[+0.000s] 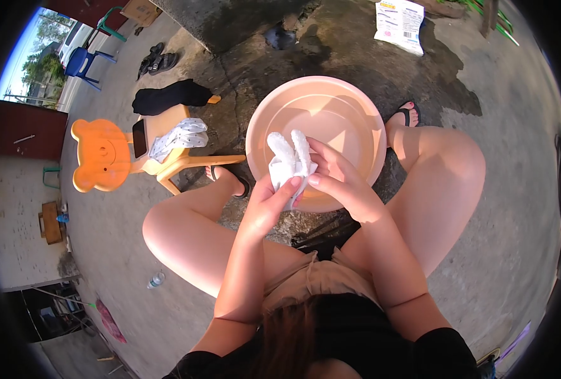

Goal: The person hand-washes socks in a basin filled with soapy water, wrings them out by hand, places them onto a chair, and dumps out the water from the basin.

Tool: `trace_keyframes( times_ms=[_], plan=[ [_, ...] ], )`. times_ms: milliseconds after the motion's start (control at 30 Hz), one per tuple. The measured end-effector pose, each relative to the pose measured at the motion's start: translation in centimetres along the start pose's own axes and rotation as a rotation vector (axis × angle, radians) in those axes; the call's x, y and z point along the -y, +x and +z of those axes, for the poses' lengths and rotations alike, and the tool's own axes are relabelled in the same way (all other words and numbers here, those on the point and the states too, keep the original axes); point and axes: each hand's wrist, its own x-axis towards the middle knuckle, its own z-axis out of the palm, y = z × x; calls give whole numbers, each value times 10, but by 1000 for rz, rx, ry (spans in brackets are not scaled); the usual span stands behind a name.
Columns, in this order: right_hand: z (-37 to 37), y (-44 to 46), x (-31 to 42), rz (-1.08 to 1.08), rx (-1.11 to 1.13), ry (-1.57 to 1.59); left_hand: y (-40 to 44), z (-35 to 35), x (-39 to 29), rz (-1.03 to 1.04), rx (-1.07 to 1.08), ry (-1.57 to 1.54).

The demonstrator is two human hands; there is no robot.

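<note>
A white cloth piece, with two rounded ends sticking up, is held above the near part of a pink basin. My left hand grips its lower left side, thumb pressed on the front. My right hand holds its right side, with thumb and fingers closed on it. The basin stands on the wet ground between my feet; whether it holds water is hard to tell.
At the left an orange chair carries a black cloth, a phone and a patterned white cloth. A white packet lies beyond the basin. A bottle lies at lower left.
</note>
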Motion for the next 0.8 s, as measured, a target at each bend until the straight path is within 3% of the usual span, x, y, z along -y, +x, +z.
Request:
trace_keyframes(
  times_ms=[167,267,300,400,600,800],
  plan=[
    [3,-4,2,57,-143,-84,-7,20,0,-32,302,274],
    [-5,-4,2,122,-125,10,-8,29,6,-168,333,153],
    [3,-3,4,74,-234,80,-8,34,12,-116,280,122],
    [-5,-7,-1,41,-240,441,-7,37,16,-75,262,239],
    [-11,-12,5,-32,-330,566,-3,48,18,79,194,624],
    [-21,-12,-3,-31,-423,634,6,48,26,177,201,636]
  ],
)
